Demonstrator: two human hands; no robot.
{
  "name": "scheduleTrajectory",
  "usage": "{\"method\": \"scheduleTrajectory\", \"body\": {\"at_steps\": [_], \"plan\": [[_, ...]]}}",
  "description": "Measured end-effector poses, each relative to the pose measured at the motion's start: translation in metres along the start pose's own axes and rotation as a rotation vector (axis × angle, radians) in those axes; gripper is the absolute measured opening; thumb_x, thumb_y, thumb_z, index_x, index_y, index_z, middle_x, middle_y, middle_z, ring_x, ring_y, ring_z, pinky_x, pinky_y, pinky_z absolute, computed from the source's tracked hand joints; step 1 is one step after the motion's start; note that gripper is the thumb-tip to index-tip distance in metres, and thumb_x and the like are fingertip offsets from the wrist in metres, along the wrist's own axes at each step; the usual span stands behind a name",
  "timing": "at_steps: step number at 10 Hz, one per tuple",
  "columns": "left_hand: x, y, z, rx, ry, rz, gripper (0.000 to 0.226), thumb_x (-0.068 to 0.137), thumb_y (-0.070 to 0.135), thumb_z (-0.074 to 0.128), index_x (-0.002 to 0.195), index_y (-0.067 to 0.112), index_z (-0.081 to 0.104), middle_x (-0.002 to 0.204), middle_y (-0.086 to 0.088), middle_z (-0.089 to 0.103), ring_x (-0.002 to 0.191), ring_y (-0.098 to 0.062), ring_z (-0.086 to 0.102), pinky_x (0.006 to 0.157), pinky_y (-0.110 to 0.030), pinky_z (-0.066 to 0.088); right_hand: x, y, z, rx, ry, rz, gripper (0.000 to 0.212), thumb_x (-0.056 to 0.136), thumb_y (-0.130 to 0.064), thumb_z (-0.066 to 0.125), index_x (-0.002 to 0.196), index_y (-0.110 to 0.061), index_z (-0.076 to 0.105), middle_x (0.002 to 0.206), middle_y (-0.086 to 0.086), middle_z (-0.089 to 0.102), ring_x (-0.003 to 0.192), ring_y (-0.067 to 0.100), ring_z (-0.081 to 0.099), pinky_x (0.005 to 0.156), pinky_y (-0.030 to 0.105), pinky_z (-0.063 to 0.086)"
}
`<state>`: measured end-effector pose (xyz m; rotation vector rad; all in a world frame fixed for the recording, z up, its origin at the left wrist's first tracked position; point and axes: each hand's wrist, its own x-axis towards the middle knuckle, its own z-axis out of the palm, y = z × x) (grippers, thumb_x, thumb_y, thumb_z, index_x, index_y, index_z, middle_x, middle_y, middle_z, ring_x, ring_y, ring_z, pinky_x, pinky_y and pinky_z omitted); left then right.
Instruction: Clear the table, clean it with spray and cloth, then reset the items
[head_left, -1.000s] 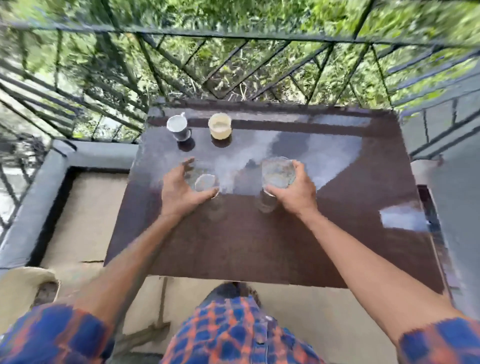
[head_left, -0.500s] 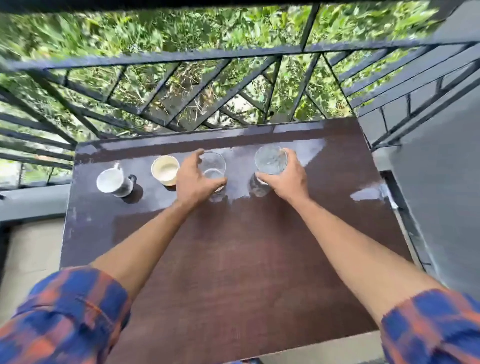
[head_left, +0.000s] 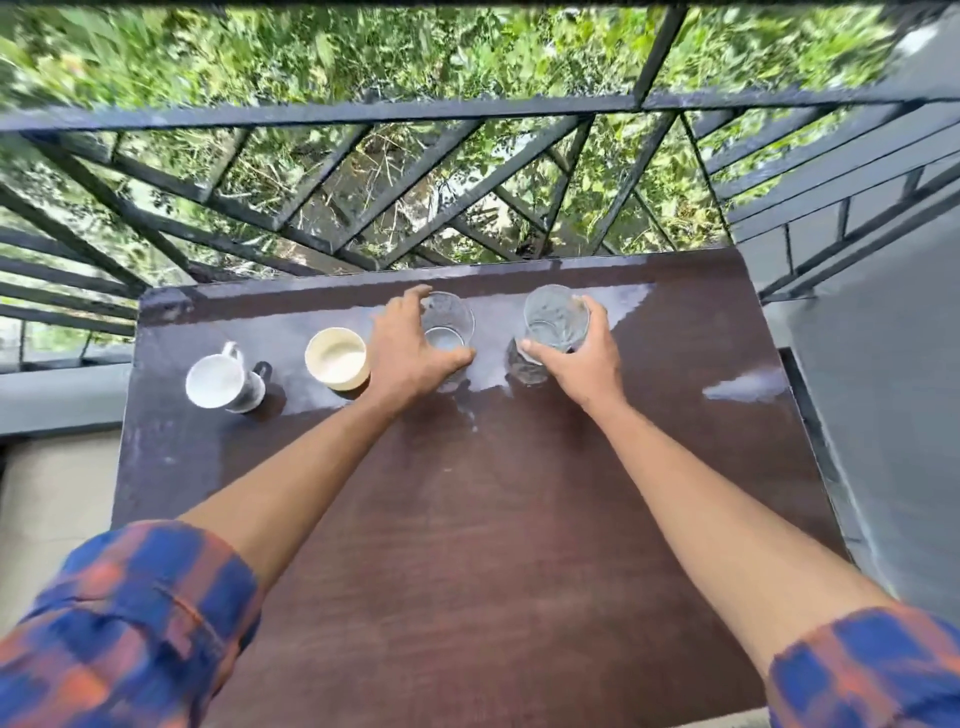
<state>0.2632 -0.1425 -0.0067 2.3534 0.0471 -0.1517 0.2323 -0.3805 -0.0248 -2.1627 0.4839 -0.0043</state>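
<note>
The left glass (head_left: 450, 323), clear and with nothing seen in it, is being gripped by the left hand (head_left: 410, 358) close to the middle of the worktop's (head_left: 493, 519) far edge. The fingers (head_left: 411, 297) are being curled round its left side, while the thumb is being pressed against its near side. The right glass (head_left: 554, 313), also clear, is being held a little apart from the first, on the side nearer the right edge. It is being grasped by the right hand (head_left: 576, 358), whose fingers (head_left: 590, 307) are being wrapped over the right side of its rim, with the thumb laid along its near side. This glass is being seen slightly tilted. Whether either glass is being lifted clear of the worktop cannot be told.

A cream cup (head_left: 337, 358) is being left upright just beside the left hand, toward the left edge. A white mug (head_left: 218, 379) with a handle is being left farther along the same row, near the left edge.

Pale light is being reflected from the dark brown worktop along its far strip. Both forearms are being stretched across it from the near edge, with blue and orange checked sleeves (head_left: 130, 618) rolled up. A dark metal railing (head_left: 363, 110) is being seen beyond the far edge, with green leaves (head_left: 260, 47) behind it, and a grey wall (head_left: 883, 389) past the right edge.
</note>
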Motion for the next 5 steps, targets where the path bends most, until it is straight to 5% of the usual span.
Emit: {"method": "scheduleTrajectory", "body": {"at_steps": [1,2,4,5], "plan": [[-0.002,0.001,-0.003,0.019,-0.033,-0.010,0.102,0.056,0.058,0.076,0.144,0.019,0.043,0.127,-0.010,0.057,0.120,-0.029,0.054,0.102,-0.046,0.047,-0.002,0.006,-0.002,0.018,-0.057,0.005,0.102,0.064,-0.051,0.090,0.147,-0.029,0.035,0.146,-0.005,0.047,0.123,0.009,0.052,0.102,0.029,0.046],[-0.012,0.000,-0.006,0.007,-0.012,0.003,0.102,0.061,0.051,0.084,0.147,0.020,0.038,0.130,-0.011,0.054,0.122,-0.029,0.051,0.103,-0.044,0.045,-0.011,0.011,-0.007,0.009,-0.079,0.014,0.101,0.069,-0.052,0.087,0.150,-0.035,0.029,0.146,-0.009,0.042,0.105,0.005,0.060,0.091,0.025,0.050],[-0.061,-0.009,-0.016,-0.005,0.121,0.035,0.091,0.071,0.049,0.078,0.144,0.006,0.045,0.133,-0.018,0.057,0.124,-0.037,0.051,0.104,-0.046,0.042,-0.035,0.022,-0.022,-0.047,-0.019,-0.001,0.070,0.083,-0.032,0.076,0.145,-0.031,0.043,0.120,-0.004,0.059,0.093,0.014,0.064,0.088,0.034,0.051],[-0.092,-0.023,-0.023,0.066,0.105,0.019,0.070,0.079,0.037,0.076,0.136,0.004,0.053,0.122,-0.021,0.057,0.115,-0.040,0.054,0.098,-0.049,0.045,-0.054,0.026,-0.028,-0.119,-0.055,0.019,0.041,0.084,-0.029,0.072,0.124,-0.028,0.064,0.096,-0.004,0.071,0.093,0.019,0.069,0.088,0.031,0.051]]}}
